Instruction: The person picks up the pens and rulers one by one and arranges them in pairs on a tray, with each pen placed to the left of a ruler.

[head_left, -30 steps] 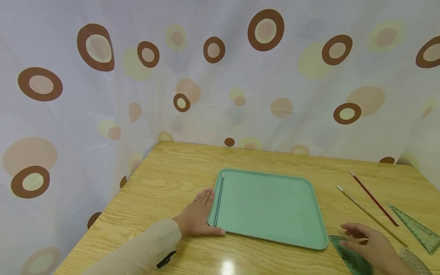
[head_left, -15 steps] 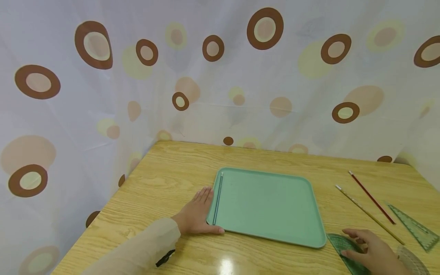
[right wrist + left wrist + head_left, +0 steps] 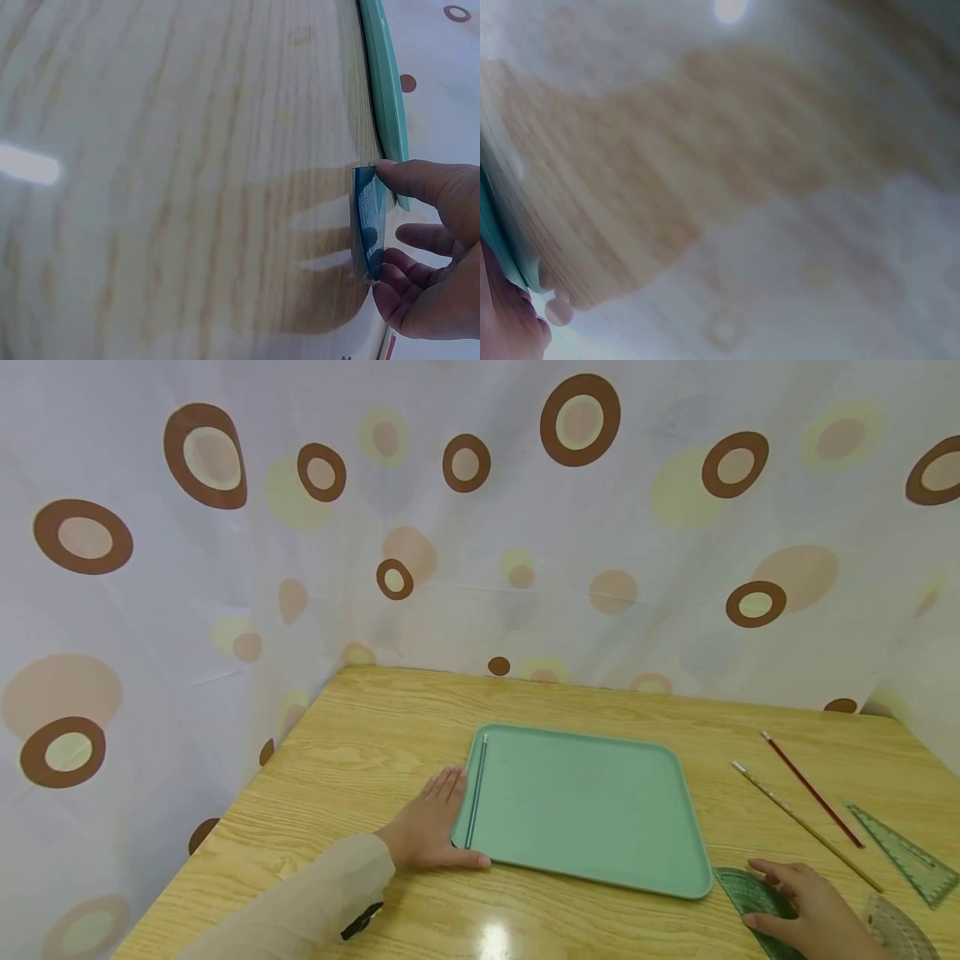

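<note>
My left hand [image 3: 429, 827] lies flat on the table with its fingers along the left rim of a green tray [image 3: 585, 810], its thumb at the near rim. A dark blue pencil [image 3: 476, 793] lies inside the tray along that left side. By the tray's near right corner, my right hand [image 3: 813, 910] grips a green see-through protractor [image 3: 742, 893], which partly hides behind the hand. In the right wrist view, the thumb is at one edge of the protractor [image 3: 367, 221] and curled fingers are at the opposite edge. Only a sliver of the left hand [image 3: 510, 322] shows in the left wrist view.
Right of the tray lie a yellow-gold pencil [image 3: 806, 827] and a red pencil [image 3: 813, 789]. Farther right are a clear green set square [image 3: 907, 856] and a second, clear protractor [image 3: 900, 927]. A patterned curtain [image 3: 450, 527] borders the wooden table [image 3: 390, 718].
My right hand has lowered onto the green protractor, its thumb and fingers closing about its edges. The left hand and tray stay in place; the head view shifts slightly.
</note>
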A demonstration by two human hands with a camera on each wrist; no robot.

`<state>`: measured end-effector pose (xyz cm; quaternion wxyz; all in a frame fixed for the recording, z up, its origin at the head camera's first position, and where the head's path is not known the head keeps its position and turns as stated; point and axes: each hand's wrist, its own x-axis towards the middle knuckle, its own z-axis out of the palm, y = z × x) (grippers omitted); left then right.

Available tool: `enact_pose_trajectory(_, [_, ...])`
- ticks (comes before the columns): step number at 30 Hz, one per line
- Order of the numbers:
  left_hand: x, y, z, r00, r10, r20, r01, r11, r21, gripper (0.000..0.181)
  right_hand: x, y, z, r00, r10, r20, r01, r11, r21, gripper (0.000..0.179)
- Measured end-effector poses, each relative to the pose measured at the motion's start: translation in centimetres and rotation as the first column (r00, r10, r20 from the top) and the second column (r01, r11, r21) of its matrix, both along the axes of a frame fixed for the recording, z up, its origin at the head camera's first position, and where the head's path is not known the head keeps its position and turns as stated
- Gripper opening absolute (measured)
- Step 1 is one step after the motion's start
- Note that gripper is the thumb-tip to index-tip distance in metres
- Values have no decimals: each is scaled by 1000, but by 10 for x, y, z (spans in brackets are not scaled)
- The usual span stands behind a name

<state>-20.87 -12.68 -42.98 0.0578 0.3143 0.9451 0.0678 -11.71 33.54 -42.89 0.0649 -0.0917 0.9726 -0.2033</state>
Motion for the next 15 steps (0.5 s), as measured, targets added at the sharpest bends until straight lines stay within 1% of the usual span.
enact_pose_trajectory(2, [0, 0, 0, 1000, -2, -6, 2, 1000, -1, 117, -1, 1, 0, 1000, -1, 8, 1, 1000, -4, 62])
enact_pose_trajectory(9, [0, 1, 1, 1000, -7, -13, 7, 1000, 2, 117, -5, 1, 0, 997, -13, 76, 15, 1000, -26, 62])
enact_pose_trajectory(15, [0, 0, 1, 1000, -8, -18, 7, 1000, -10, 117, -7, 2, 1, 992, -3, 122, 9, 999, -52, 64])
